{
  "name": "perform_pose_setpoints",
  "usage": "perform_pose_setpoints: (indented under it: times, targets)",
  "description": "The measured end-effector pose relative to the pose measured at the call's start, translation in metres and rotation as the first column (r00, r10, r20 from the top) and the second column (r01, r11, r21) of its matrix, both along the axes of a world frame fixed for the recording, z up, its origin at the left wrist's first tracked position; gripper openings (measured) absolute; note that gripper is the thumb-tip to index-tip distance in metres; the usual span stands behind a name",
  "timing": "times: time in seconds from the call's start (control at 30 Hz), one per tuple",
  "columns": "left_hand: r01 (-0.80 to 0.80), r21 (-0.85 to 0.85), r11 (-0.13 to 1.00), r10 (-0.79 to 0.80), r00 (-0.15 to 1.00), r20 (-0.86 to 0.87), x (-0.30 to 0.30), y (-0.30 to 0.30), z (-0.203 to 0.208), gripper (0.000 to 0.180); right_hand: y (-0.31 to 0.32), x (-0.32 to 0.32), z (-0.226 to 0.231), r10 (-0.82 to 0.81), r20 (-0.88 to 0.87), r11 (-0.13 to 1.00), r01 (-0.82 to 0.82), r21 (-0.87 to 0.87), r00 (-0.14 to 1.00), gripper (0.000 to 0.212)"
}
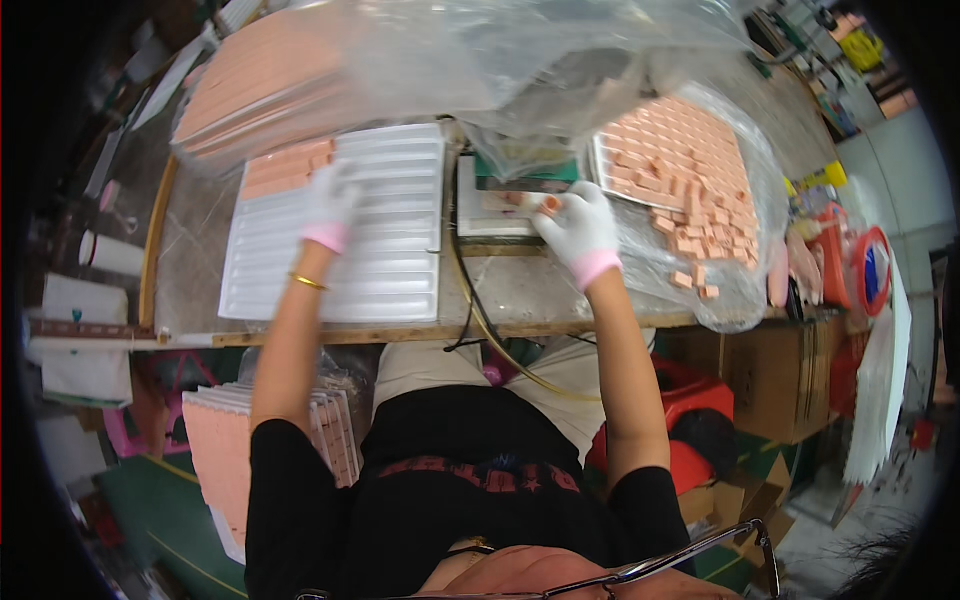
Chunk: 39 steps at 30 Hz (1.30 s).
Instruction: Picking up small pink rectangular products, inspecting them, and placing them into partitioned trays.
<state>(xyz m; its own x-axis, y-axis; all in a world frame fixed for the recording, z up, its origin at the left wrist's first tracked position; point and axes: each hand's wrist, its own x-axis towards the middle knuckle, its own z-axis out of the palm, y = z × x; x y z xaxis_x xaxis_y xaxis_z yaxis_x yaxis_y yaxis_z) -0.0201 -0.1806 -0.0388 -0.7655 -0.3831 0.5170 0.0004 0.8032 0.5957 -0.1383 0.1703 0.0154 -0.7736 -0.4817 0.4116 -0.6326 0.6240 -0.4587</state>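
Note:
My left hand (332, 205), in a white glove with a pink cuff, is over a white ridged tray (340, 285), beside the salmon-pink blocks (275, 172) that fill its far left corner. Motion smears its fingers, so I cannot make out whether anything is in them. Gloved the same way, my right hand (585, 232) pinches a small salmon-pink block (550, 204) at the right side of a low bench fixture (480, 212) with a green and white top. Right of that hand, several loose pink blocks (690, 225) lie heaped on a full tray (690, 135) and on plastic film.
Stacked pink-filled trays (265, 75) stand at the back left under clear plastic sheeting (520, 50). A cable and hose (465, 280) hang over the table's front edge. More trays (225, 450) stand below left; a red stool (690, 385) and cardboard boxes (775, 375) are below right.

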Motion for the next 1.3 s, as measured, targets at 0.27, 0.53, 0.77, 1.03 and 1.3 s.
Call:
perform_pose_setpoints:
  times: [0.27, 0.53, 0.77, 1.03, 1.3]
  targets:
    - [0.018, -0.636, 0.771, 0.426, 0.727, 0.538, 0.011, -0.096, 0.023, 0.035, -0.020, -0.009, 0.003, -0.096, 0.151, 0.992, 0.083, 0.096, 0.984, 0.033]
    - [0.031, -0.563, 0.826, 0.169, 0.939, 0.300, 0.010, -0.113, 0.000, 0.027, 0.094, -0.087, -0.005, -0.247, -0.348, 0.889, 0.354, 0.290, 0.904, 0.024]
    - [0.370, 0.442, 0.817, -0.434, 0.900, 0.049, -0.003, 0.077, 0.051, 0.019, 0.089, -0.086, -0.029, -0.043, -0.458, 0.883, 0.249, 0.398, 0.888, 0.030]
    - [0.388, 0.595, 0.704, -0.591, 0.784, 0.188, -0.018, 0.162, 0.055, 0.037, 0.045, 0.008, 0.028, 0.243, 0.231, 0.914, -0.143, -0.379, 0.942, 0.026]
    - [0.555, 0.132, 0.821, -0.548, 0.704, 0.452, -0.020, 0.178, 0.078, 0.035, 0.018, 0.033, 0.028, 0.425, -0.024, 0.852, -0.391, 0.347, 0.905, 0.047]
